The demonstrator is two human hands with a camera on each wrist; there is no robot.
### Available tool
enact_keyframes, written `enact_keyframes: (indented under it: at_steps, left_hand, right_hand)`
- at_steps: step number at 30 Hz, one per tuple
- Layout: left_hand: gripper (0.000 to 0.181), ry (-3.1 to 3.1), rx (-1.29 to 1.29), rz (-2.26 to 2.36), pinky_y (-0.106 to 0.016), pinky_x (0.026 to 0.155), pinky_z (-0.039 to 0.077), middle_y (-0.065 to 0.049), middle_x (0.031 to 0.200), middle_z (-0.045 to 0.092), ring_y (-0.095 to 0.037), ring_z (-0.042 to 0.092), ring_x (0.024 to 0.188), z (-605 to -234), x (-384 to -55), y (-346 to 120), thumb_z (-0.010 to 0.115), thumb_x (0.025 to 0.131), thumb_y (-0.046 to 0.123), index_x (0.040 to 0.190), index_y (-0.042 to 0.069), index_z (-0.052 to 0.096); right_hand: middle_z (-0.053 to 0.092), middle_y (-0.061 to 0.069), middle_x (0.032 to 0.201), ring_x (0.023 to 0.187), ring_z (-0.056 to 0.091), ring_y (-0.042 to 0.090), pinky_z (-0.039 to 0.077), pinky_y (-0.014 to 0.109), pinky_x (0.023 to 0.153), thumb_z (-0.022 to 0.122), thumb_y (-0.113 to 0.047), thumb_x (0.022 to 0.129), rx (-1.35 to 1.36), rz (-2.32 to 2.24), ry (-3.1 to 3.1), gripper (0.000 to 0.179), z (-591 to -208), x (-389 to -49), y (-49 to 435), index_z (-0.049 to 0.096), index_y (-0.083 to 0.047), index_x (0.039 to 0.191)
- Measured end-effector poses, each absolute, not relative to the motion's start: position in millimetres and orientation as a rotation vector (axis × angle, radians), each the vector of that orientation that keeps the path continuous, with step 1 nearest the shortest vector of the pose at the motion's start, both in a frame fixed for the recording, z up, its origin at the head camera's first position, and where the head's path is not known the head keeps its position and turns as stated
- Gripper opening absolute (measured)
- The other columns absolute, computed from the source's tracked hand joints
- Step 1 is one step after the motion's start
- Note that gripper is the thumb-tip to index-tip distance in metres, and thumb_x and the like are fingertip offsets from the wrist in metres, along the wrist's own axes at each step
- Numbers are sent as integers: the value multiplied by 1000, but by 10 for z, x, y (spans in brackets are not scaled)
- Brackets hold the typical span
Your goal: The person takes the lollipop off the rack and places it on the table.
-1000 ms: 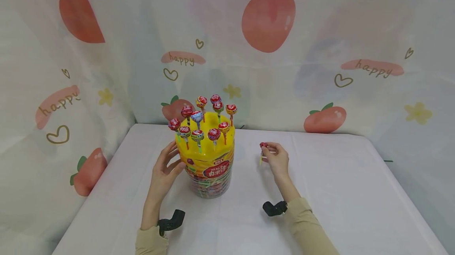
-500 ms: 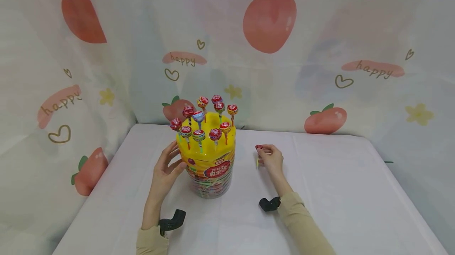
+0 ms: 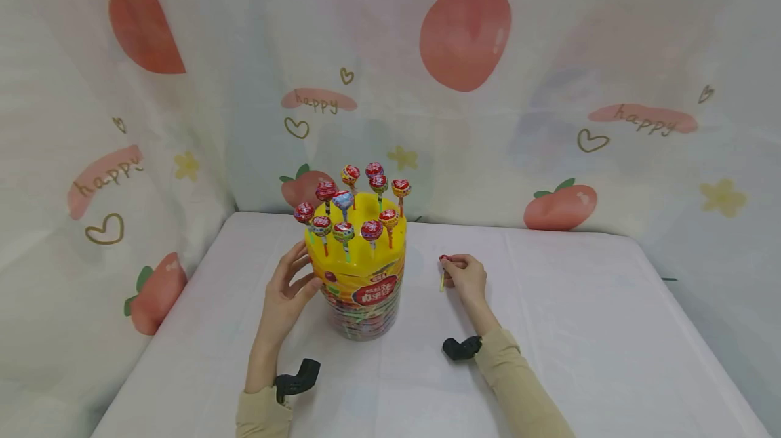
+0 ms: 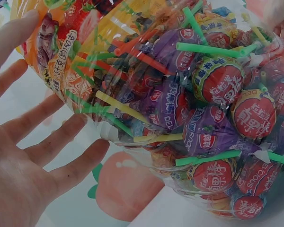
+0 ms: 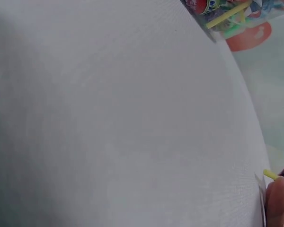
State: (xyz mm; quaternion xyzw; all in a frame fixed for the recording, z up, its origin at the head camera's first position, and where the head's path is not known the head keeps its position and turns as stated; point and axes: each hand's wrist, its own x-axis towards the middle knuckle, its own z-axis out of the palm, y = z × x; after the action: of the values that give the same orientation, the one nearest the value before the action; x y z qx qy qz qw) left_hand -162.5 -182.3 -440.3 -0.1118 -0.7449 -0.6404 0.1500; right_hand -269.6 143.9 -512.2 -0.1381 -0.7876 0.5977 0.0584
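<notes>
A clear tub [image 3: 373,295] of wrapped lollipops stands on the table, with a fruit-printed label around its upper part. Several lollipops stick upright out of its yellow lid [image 3: 366,203]. My left hand [image 3: 285,292] rests against the tub's left side, thumb and fingers spread along the wall; the left wrist view shows the fingers [image 4: 68,137] fairly straight. To the right of the tub, my right hand [image 3: 467,279] pinches one lollipop [image 3: 442,279] near its red head, the yellow stick pointing down. Only the right fingertips [image 5: 276,201] and part of that lollipop appear in the right wrist view.
A white cloth covers the table [image 3: 586,329]. Behind and to the left hangs a pale backdrop [image 3: 378,17] printed with fruit, hearts and words. Each wrist wears a black camera mount.
My right hand, holding the lollipop, has shifted left toward the tub and slightly nearer to me. The left hand keeps its place on the tub. The head view has drifted slightly.
</notes>
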Motion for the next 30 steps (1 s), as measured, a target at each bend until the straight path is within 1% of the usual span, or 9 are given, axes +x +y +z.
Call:
enact_keyframes:
  at_steps: [3,9,17,21,25,30]
  left_hand:
    - [66,-2134,-330,-1838,-26,101,48,14,139,45,-8,48,126,-4394,-1622,-1832,62,88,-3,146,17,38]
    - [66,-2135,-329,-1845,-26,102,48,15,139,45,-8,48,126,-4381,-1614,-1838,62,88,-3,146,16,38]
    - [66,-2135,-351,-1832,-32,102,49,14,139,45,-8,48,126,-4402,-1629,-1829,62,88,-3,146,17,38]
    - [66,-2143,-345,-1826,-30,102,48,14,139,45,-8,47,126,-4403,-1630,-1829,62,89,-3,146,18,38]
    - [66,-2151,-337,-1820,-32,103,48,14,140,44,-7,47,126,-4397,-1624,-1830,62,89,-2,146,18,38]
    - [66,-2155,-331,-1825,-36,103,48,15,139,44,-6,47,126,-4394,-1620,-1827,63,89,-2,147,18,38]
  right_hand:
    - [65,2,71,50,57,3,51,18,48,67,-15,88,-415,1792,-2408,24,-5130,-2693,1430,64,3,104]
    - [64,1,68,48,56,4,50,17,48,70,-16,86,-396,1727,-2465,23,-5129,-2696,1419,65,2,101]
    - [62,-2,62,44,55,2,47,15,46,70,-16,85,-367,1650,-2484,23,-5145,-2692,1441,66,2,99]
    - [62,-4,62,43,55,1,46,15,46,70,-16,85,-362,1647,-2474,23,-5157,-2694,1451,67,2,99]
    - [64,-3,63,44,55,0,46,15,46,71,-16,85,-361,1648,-2467,24,-5168,-2702,1458,67,2,100]
    - [69,3,70,44,56,0,48,15,47,72,-13,84,-370,1690,-2457,25,-5174,-2709,1475,67,3,103]
